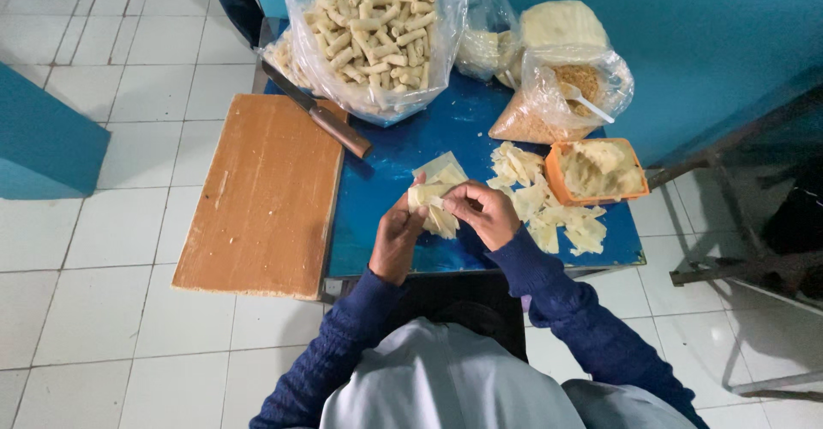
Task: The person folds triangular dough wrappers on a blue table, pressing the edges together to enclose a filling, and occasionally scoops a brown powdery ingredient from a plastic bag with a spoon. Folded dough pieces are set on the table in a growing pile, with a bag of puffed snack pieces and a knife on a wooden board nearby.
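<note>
Over the blue worktop [403, 150], the left hand [396, 239] and right hand [485, 213] pinch a pale pastry wrapper [431, 194], lying at the right hand's nine o'clock.

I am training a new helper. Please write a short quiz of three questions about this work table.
1. True or false: the knife lies partly on the wooden board.
2. What do both hands hold? A) a spoon B) a pale dough sheet C) a bag
3. What colour is the small tub of filling?

Key
1. True.
2. B: the left hand and right hand pinch a pale dough sheet.
3. Orange.
</note>
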Motion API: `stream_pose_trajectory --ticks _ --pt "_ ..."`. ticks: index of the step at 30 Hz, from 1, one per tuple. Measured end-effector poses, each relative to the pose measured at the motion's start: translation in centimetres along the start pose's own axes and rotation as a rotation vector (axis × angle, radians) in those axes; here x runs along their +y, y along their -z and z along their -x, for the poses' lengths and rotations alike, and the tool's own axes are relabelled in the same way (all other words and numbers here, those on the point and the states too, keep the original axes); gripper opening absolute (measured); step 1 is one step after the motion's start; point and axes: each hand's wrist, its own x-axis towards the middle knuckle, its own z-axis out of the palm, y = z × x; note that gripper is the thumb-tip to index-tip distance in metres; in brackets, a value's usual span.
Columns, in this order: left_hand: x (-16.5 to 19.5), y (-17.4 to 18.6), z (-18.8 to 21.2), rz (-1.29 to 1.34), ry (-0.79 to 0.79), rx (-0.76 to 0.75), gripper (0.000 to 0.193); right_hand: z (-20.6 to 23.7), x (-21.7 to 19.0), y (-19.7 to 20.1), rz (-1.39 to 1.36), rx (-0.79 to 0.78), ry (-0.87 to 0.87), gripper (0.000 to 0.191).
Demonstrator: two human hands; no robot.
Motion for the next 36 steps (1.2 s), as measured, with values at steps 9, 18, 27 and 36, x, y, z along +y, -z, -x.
stream_pose_trajectory --ticks 9,18,27,36 --pt "0.1 1.2 0.3 0.150 0.085 0.012 0.058 -1.0 4.5 1.6 -0.862 0.115 -0.348 0.009" --pt "1.8 3.0 1.8 0.187 0.086 0.099 0.061 -2.0 4.2 4.3 -0.264 0.274 0.159 0.009" --pt "2.5 3.1 2.1 0.230 -0.019 0.137 0.062 1.4 0.6 -1.4 0.774 0.234 0.609 0.017" --pt "1.1 2.5 1.4 0.234 -0.042 0.131 0.059 2.6 -1.1 -1.7 0.758 0.179 0.607 0.025"
